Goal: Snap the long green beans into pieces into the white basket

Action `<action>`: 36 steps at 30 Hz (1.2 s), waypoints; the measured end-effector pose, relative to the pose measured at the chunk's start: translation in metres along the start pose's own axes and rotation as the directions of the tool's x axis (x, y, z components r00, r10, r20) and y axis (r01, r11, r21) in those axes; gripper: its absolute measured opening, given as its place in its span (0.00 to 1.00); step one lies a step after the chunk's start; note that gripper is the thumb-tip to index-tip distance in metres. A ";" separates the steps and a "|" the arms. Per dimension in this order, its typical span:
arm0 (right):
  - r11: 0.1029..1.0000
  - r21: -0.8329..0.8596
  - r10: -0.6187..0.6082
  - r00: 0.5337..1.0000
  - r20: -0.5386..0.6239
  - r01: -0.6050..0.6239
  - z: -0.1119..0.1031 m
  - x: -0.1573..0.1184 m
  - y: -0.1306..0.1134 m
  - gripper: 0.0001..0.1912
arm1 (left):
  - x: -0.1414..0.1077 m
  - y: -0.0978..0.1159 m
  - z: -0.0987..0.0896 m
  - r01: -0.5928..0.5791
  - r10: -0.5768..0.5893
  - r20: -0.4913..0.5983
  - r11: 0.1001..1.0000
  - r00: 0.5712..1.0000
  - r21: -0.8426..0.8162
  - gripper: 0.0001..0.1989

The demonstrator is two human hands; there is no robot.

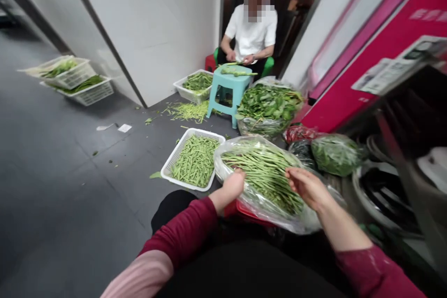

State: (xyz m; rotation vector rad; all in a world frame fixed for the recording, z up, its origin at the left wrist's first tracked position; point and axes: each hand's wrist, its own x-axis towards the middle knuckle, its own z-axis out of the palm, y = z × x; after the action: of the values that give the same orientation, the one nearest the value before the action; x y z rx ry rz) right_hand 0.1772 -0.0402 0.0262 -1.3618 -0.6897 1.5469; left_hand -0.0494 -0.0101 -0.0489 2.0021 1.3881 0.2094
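Note:
Long green beans (260,167) lie in a bundle inside a clear plastic bag (223,149) in front of me. Over the bag's left side is my left hand (233,185), its fingers curled closed; what they hold is hidden. My right hand (309,187) is at the right end of the beans with thumb and fingers pinched together. Whatever sits in that pinch is too small to make out against the beans. Left of the bag stands a white plastic basket (166,167) filled with short cut bean pieces (195,160). Something red (253,214) shows under the bag.
Across from me a seated person (253,32) handles green stems over a light-blue stool (233,84). A bag of leafy greens (267,102), another basket (181,91) and scattered trimmings (190,111) surround it. Stacked baskets (84,95) stand left; a tied bag of greens (335,153) lies right.

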 end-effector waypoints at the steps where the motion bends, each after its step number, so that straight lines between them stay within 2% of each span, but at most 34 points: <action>1: 0.999 0.016 0.040 0.999 -0.019 -0.039 -0.016 -0.006 0.015 0.10 | 0.005 0.002 -0.001 0.017 -0.016 -0.018 0.998 1.000 0.056 0.15; 3: 0.994 0.034 0.106 0.994 -0.012 -0.105 -0.035 -0.014 0.044 0.10 | 0.014 0.007 -0.001 0.029 -0.022 -0.036 0.982 0.999 0.188 0.14; 6: 0.991 -0.030 0.132 0.991 0.030 -0.131 -0.039 -0.019 0.069 0.10 | 0.022 0.015 0.004 0.029 -0.036 0.014 0.945 0.999 0.327 0.18; 10: 0.988 -0.154 0.001 0.983 0.183 0.027 -0.033 -0.018 0.063 0.10 | 0.030 0.018 0.013 0.057 -0.089 0.050 0.890 0.995 0.453 0.28; 12: 0.968 -0.240 -0.023 0.982 0.189 0.069 -0.031 -0.016 0.056 0.09 | 0.033 0.017 0.016 0.066 -0.109 0.059 0.868 0.992 0.493 0.29; 19: 0.795 -0.569 -0.126 0.975 0.181 0.208 -0.035 -0.004 0.051 0.06 | 0.032 0.026 0.017 -0.046 -0.039 0.144 0.840 0.989 0.541 0.18; 23: 0.712 -0.671 -0.154 0.978 0.137 0.206 -0.037 -0.001 0.052 0.07 | 0.037 0.043 -0.003 -0.125 0.033 0.183 0.844 0.982 0.521 0.15; 29: 0.618 -0.759 -0.250 0.967 0.056 0.204 -0.039 0.003 0.050 0.08 | 0.042 0.078 -0.054 -0.286 0.179 0.249 0.812 0.952 0.510 0.14; 31: 0.570 -0.781 -0.372 0.928 0.030 0.254 -0.039 0.004 0.048 0.12 | 0.037 0.094 -0.067 -0.301 0.190 0.257 0.803 0.947 0.514 0.12; 33: 0.484 -0.799 -0.526 0.849 0.061 0.357 -0.035 0.005 0.048 0.23 | 0.031 0.110 -0.075 -0.309 0.194 0.268 0.804 0.944 0.508 0.11; 35: 0.393 -0.782 -0.616 0.770 0.166 0.484 -0.030 0.008 0.049 0.35 | 0.025 0.125 -0.078 -0.346 0.225 0.295 0.813 0.929 0.469 0.10; 36: 0.363 -0.757 -0.627 0.744 0.233 0.543 -0.027 0.011 0.051 0.37 | 0.023 0.132 -0.078 -0.373 0.252 0.313 0.821 0.916 0.432 0.10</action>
State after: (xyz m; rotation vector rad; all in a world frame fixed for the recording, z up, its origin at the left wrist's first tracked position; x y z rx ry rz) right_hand 0.1895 -0.0557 -0.0288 -1.5130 -1.7451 0.5227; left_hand 0.0232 0.0186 0.0849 2.5717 1.0059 -0.2666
